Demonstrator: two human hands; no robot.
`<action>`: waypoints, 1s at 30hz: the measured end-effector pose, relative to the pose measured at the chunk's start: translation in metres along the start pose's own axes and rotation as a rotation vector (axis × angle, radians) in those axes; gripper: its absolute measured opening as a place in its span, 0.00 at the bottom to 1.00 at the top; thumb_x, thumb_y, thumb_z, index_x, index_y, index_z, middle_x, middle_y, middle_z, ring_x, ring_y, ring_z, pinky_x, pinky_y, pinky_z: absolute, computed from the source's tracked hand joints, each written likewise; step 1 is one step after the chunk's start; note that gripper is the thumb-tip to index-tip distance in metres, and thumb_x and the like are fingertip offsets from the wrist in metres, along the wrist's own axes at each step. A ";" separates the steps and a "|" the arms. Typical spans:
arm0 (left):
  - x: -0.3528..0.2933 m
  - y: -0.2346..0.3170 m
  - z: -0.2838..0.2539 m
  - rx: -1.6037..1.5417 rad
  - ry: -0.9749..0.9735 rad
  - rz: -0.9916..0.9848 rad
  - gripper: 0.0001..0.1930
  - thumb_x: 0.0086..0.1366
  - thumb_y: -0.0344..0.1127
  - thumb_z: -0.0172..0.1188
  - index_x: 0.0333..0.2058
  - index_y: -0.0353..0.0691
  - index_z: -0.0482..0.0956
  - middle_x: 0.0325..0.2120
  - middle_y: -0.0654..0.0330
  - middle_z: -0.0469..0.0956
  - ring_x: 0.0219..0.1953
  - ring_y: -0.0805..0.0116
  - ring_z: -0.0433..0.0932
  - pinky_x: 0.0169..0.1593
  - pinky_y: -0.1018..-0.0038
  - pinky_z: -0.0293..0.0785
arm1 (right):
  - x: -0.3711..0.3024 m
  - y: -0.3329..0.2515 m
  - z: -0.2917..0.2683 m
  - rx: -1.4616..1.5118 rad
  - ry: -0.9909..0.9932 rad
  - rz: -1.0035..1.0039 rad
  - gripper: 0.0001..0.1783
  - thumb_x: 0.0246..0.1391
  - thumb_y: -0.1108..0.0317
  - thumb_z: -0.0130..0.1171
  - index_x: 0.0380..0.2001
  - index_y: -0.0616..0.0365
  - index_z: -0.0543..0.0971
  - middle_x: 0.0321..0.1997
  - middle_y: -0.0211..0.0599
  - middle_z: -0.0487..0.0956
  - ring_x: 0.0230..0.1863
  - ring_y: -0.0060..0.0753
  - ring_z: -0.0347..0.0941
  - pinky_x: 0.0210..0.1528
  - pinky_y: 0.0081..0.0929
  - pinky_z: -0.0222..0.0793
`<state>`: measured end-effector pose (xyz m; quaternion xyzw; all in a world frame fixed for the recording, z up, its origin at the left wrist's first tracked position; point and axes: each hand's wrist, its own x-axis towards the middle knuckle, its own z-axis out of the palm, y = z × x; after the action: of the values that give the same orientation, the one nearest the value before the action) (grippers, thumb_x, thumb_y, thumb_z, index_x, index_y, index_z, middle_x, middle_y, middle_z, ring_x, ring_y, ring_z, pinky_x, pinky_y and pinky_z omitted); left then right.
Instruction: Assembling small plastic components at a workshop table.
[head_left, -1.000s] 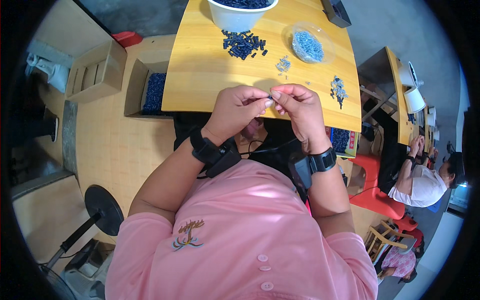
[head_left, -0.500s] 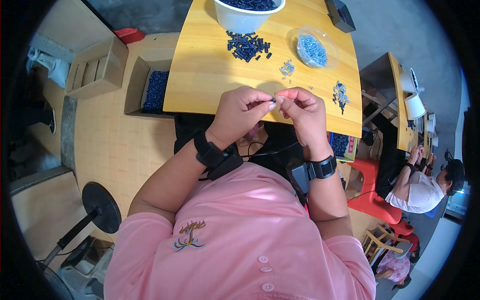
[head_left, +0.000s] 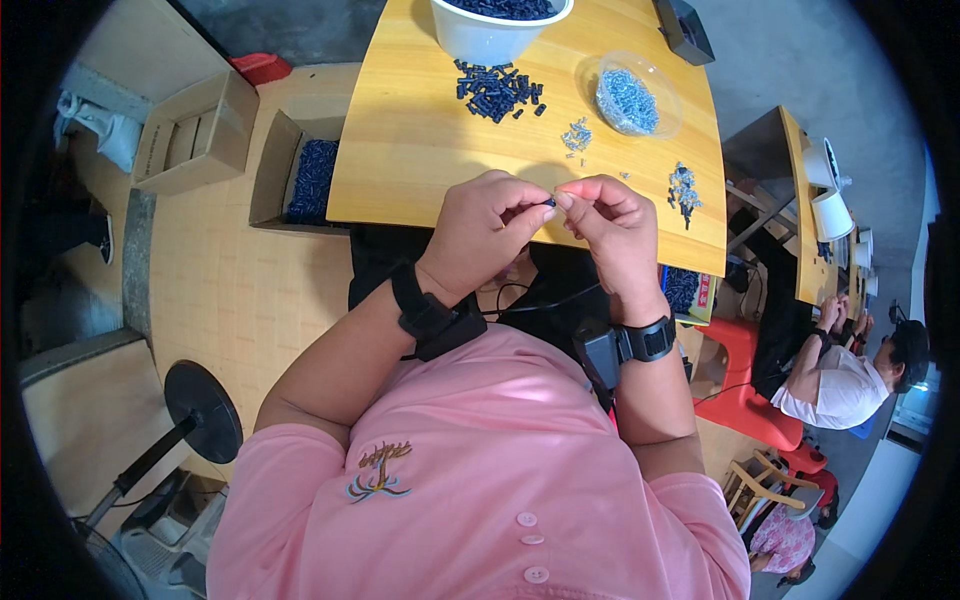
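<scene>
Above the table's near edge, my left hand (head_left: 480,230) is closed, with a small dark cylindrical piece (head_left: 549,202) pinched between thumb and fingertip. My right hand (head_left: 622,238) meets it fingertip to fingertip, its thumb and forefinger pressed together; whatever lies between them is too small to make out. Beyond my hands is a loose pile of similar dark pieces (head_left: 497,95). To its right lie a few small silvery metal parts (head_left: 576,137). Farther right, a cluster of silvery parts (head_left: 683,187) has some dark pieces at its near end.
A white tub (head_left: 485,42) of dark pieces and a clear round container (head_left: 672,105) of silvery parts stand on the wooden table (head_left: 400,150). A black tray (head_left: 685,35) sits at the far right corner. Cardboard box (head_left: 268,185) at left; co-worker (head_left: 850,375) at right.
Both hands stay nearly in place, fingertips still together around the small dark piece. The whole view has shifted very slightly; nothing has visibly been picked up or put down.
</scene>
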<state>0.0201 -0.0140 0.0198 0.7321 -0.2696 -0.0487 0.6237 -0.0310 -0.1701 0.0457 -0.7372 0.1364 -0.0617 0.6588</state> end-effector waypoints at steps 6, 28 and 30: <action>0.001 0.003 0.000 0.033 0.024 0.026 0.06 0.53 0.28 0.64 0.31 0.35 0.80 0.23 0.59 0.76 0.23 0.71 0.74 0.28 0.78 0.69 | -0.002 0.000 -0.002 0.008 0.004 -0.018 0.03 0.50 0.76 0.62 0.29 0.63 0.80 0.23 0.21 0.75 0.23 0.09 0.64 0.25 0.10 0.60; -0.002 0.003 0.003 0.042 0.004 0.010 0.06 0.55 0.29 0.63 0.32 0.35 0.80 0.24 0.60 0.77 0.24 0.74 0.74 0.29 0.79 0.70 | -0.004 -0.002 -0.003 -0.008 -0.001 0.048 0.03 0.51 0.75 0.61 0.30 0.63 0.80 0.23 0.25 0.76 0.23 0.12 0.66 0.26 0.11 0.62; -0.003 0.000 0.005 -0.052 0.000 -0.067 0.07 0.56 0.30 0.62 0.33 0.34 0.80 0.26 0.61 0.78 0.24 0.76 0.73 0.29 0.81 0.69 | -0.003 0.005 -0.003 -0.070 -0.002 -0.048 0.04 0.50 0.75 0.61 0.30 0.64 0.80 0.25 0.27 0.76 0.24 0.14 0.67 0.28 0.12 0.63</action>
<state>0.0155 -0.0169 0.0181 0.7242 -0.2437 -0.0763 0.6405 -0.0350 -0.1722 0.0415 -0.7631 0.1202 -0.0722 0.6309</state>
